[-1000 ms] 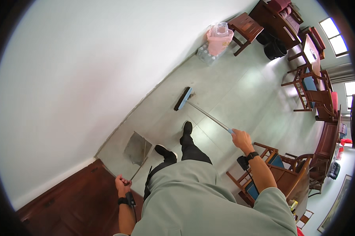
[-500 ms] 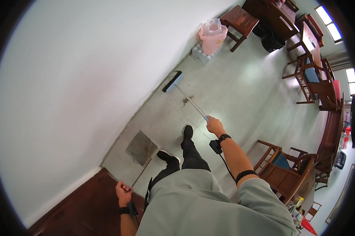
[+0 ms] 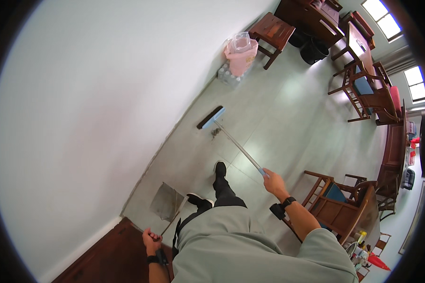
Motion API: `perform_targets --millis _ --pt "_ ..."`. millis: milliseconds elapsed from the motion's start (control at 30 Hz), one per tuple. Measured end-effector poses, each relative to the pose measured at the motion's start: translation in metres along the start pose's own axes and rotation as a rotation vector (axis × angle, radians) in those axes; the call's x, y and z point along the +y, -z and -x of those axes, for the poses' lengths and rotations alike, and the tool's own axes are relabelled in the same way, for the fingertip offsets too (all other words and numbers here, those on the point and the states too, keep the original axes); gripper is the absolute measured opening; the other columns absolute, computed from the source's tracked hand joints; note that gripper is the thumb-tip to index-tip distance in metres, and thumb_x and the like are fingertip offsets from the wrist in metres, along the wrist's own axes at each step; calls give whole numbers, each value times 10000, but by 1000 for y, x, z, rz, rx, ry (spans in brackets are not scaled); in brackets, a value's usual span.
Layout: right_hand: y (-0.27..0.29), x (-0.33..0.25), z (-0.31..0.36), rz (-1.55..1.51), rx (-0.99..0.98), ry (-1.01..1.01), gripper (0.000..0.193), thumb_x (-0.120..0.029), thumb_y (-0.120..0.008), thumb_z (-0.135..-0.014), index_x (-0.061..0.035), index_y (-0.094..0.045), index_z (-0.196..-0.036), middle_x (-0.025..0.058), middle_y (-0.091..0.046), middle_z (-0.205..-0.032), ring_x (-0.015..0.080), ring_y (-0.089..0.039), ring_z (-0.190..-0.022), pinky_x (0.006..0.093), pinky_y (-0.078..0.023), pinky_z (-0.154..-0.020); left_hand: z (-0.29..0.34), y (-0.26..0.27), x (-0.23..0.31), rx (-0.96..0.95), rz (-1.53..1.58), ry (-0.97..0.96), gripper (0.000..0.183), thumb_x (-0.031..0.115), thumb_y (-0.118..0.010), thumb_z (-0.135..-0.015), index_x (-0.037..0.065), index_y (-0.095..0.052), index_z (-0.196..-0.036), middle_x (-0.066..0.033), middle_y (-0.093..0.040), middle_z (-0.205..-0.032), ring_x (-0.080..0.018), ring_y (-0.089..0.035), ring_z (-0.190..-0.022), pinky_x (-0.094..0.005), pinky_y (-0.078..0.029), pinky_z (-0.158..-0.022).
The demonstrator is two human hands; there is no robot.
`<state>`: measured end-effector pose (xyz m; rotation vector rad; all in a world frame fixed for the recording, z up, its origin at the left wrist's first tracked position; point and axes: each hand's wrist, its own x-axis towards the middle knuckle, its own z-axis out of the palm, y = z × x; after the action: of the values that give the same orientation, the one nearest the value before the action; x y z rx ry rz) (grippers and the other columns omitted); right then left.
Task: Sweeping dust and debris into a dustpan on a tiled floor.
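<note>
My right hand is wrapped round the upper end of a broom's silvery handle. The broom has a blue head with dark bristles, resting on the floor a little out from the wall. Just on the near side of the bristles lies a small clump of dust. Low on the left, my left hand is closed on the thin handle of a long-handled dustpan. The greyish pan lies on the floor between the wall and my feet, and its handle slants down to my fingers.
A pink bag sits on a pack of bottles by the wall, beside a wooden stool and a black bucket. Wooden chairs stand to the right. Dark brown furniture is close at lower left.
The broom head has come away from the wall, toward me and the dust clump. My right hand has drawn back to the right and nearer. My left hand still holds the dustpan.
</note>
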<state>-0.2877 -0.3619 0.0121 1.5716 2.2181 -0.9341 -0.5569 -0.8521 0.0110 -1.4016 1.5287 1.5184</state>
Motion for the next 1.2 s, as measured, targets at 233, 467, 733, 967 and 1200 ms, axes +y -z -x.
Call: perform_targets --millis 233,467,733,967,1200 --pt "-62 -25 -130 22 80 132 320 -166 -434 -847 -94 -505 -1152 209 -639 -892 391 -622 -783 476 -503 -689 17 3 4 -49 3 4 248 218 -566 -784 189 -369 -637 57 -343 -502 -106 -331 -428 -311 -366 -510" --pt "-50 -51 -117 -188 -279 -98 256 -93 -392 -807 -27 -481 -1039 197 -613 -658 303 -608 -494 384 -507 -462 27 -8 14 -40 -28 -21 212 217 -558 -788 191 -391 -659 59 -348 -517 -103 -330 -434 -317 -365 -524" --pt "-38 16 -26 -380 10 58 337 -185 -445 -870 -22 -537 -1150 185 -621 -655 300 -616 -500 368 -494 -462 -5 -44 22 -133 -127 -34 205 230 -555 -787 186 -398 -662 51 -349 -535 -111 -326 -447 -333 -357 -554" --pt "54 32 28 -404 -45 -156 351 -212 -512 -859 -39 -570 -1158 201 -652 -835 348 -625 -739 418 -489 -688 -10 -88 34 -149 -231 -82 223 232 -568 -791 184 -396 -658 46 -343 -530 -113 -324 -445 -330 -350 -556" --pt "124 22 -9 143 192 -23 208 -174 -529 -819 -31 -578 -962 201 -634 -804 381 -612 -778 457 -487 -682 11 -108 38 -198 -252 -105 240 234 -575 -804 171 -390 -665 45 -348 -527 -115 -328 -447 -325 -347 -556"
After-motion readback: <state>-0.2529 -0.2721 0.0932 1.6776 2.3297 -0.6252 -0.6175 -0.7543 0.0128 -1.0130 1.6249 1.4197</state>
